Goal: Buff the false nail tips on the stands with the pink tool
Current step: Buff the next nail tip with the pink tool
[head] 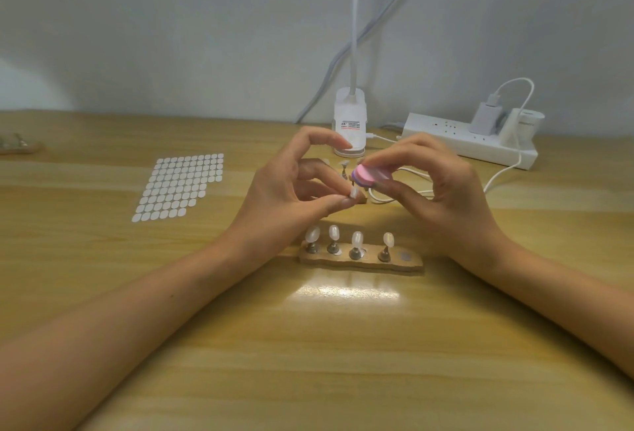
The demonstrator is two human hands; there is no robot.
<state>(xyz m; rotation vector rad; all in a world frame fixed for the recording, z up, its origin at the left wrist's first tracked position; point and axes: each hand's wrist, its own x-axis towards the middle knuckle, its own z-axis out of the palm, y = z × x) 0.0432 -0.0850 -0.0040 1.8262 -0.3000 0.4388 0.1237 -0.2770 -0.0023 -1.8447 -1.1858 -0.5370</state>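
Note:
My left hand (295,183) pinches a small stand with a pale false nail tip (353,193) between thumb and fingers, raised above the table. My right hand (435,183) holds the pink buffing tool (372,177), with its rounded end just above that nail tip. In front of my hands a wooden base (360,261) carries several nail tips on small metal stands (356,243); its rightmost spot holds only a bare metal disc (406,256). A second wooden base with stands (343,168) lies behind my hands, mostly hidden.
A sheet of white oval stickers (180,187) lies at left. A white clip lamp (350,125) stands at the back centre. A white power strip (470,139) with a plugged charger and white cables sits at back right. The wall runs behind the wooden table.

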